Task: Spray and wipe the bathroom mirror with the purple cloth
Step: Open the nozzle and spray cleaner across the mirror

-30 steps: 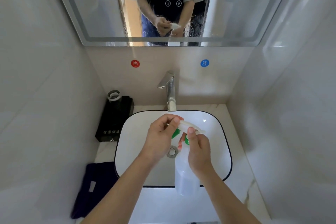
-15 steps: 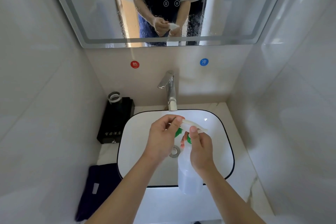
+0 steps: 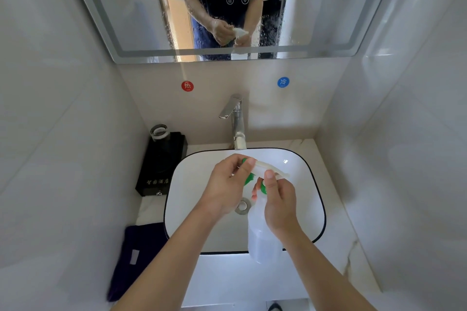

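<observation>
Over the sink [image 3: 298,166], the right hand [image 3: 280,204] grips the spray bottle [image 3: 262,240] by its neck. The left hand [image 3: 225,189], at its 9 o'clock, pinches the nozzle. The purple cloth [image 3: 141,255] lies at 7 o'clock.

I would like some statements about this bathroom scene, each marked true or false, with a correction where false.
1. The right hand grips the spray bottle. True.
2. The purple cloth is in the left hand. False: it lies on the counter, left of the sink.
3. Droplets show on the mirror. True.
4. The tap is running. False: no water flows.
5. The bottle is held above the sink. True.
</observation>
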A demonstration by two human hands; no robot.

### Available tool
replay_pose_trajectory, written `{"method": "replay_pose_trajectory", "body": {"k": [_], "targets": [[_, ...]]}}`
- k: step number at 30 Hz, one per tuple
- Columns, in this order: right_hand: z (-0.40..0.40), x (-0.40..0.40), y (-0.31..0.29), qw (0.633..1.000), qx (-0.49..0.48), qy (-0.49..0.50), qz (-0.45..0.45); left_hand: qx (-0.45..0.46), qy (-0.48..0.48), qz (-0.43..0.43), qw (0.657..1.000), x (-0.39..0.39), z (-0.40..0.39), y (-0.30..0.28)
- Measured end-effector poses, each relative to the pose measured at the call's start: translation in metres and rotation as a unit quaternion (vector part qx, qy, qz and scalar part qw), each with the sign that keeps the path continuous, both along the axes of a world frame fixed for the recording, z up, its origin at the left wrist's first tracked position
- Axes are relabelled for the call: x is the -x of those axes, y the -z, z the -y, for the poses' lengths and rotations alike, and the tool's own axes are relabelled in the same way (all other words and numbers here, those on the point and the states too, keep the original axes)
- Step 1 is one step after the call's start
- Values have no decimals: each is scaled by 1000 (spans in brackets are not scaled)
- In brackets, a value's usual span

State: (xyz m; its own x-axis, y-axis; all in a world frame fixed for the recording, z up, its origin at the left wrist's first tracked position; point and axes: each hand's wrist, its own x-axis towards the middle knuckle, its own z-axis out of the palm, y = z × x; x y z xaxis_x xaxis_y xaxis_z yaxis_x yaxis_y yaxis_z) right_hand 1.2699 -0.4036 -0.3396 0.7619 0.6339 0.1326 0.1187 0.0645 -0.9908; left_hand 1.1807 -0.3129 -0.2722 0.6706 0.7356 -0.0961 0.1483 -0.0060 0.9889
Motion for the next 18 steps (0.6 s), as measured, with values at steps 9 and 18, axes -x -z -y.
{"method": "replay_pose_trajectory", "body": {"k": [9, 18], "targets": [[1, 0, -2, 1000, 4, 8, -1, 0, -76, 5, 997, -11, 11, -4], [-6, -2, 0, 1000, 7, 5, 8, 32, -72, 44, 996, -3, 6, 9]]}}
